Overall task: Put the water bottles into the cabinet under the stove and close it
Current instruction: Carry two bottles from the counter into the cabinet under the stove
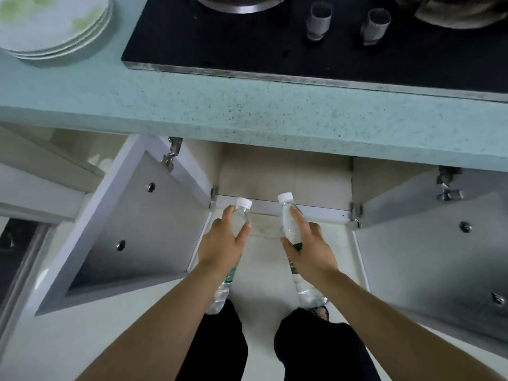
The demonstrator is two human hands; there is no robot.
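Head view: left hand (223, 243) grips one bottle (242, 213), right hand (310, 248) grips another bottle (288, 218), caps toward twelve o'clock at the open cabinet (286, 174).

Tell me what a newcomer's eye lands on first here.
Two hands at centre, the left hand and right hand, each grip a clear bottle, the left bottle and right bottle, white caps aimed at the open cabinet. Its doors swing wide on both sides. Above, a black stove sits in the counter beside stacked plates.
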